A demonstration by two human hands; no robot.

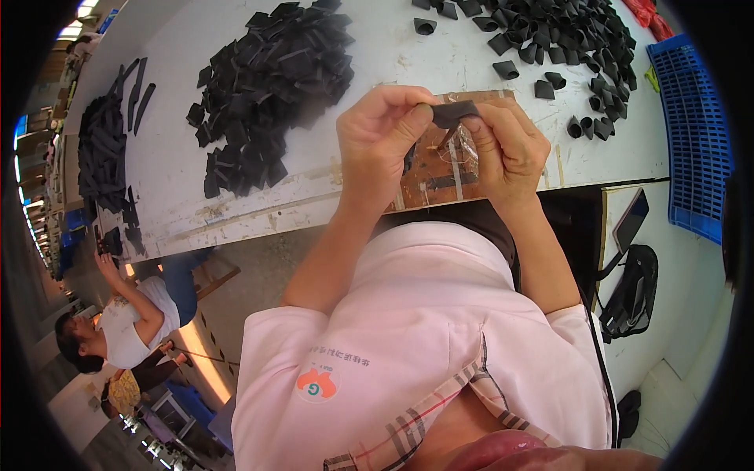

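Between my two hands a small black strip of soft material is held up, its ends pinched. My left hand grips the left end between thumb and forefinger. At the other end, the thumb and fingers of my right hand close on it. Beneath them lies a brown board, taped to the table's near edge, with clear film on it. Flat black pieces are heaped to the left of my hands. Toward the far right is a pile of black pieces curled into open loops.
Longer black strips lie at the table's left end, where another person sits. A blue plastic crate stands at the right, near red plastic. A black bag hangs below the table's right side.
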